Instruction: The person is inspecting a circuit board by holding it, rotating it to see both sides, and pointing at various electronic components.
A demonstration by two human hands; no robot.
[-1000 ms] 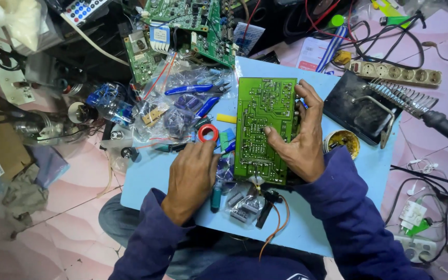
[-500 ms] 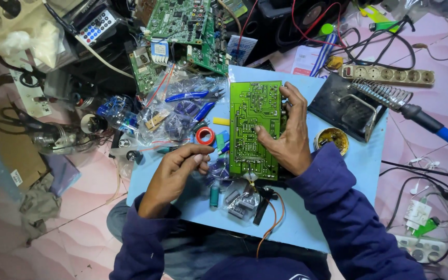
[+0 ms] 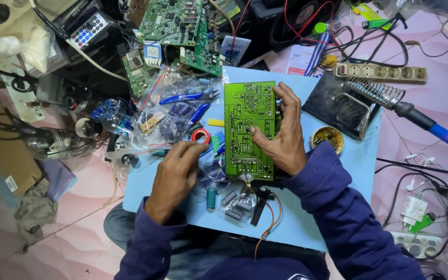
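Observation:
My right hand (image 3: 281,135) grips a green circuit board (image 3: 247,127), solder side up, holding it by its right edge over the light blue work board (image 3: 338,181). My left hand (image 3: 175,173) rests on that blue surface left of the circuit board, its fingers curled near a small red ring of tape (image 3: 200,136) and some clear bags of parts (image 3: 177,111). Whether the fingers pinch anything is hidden. Small components and a cylinder capacitor (image 3: 211,196) lie just below the circuit board.
A soldering iron with a blue handle (image 3: 431,127) sits in its coil stand on a black base (image 3: 338,103) at the right, beside a flux tin (image 3: 326,138). A power strip (image 3: 379,71), more green circuit boards (image 3: 177,26), blue pliers (image 3: 182,97) and tangled cables surround the board.
My left hand has drawn back from the circuit board's left side toward the lower left, uncovering the red tape ring. My right hand still holds the circuit board.

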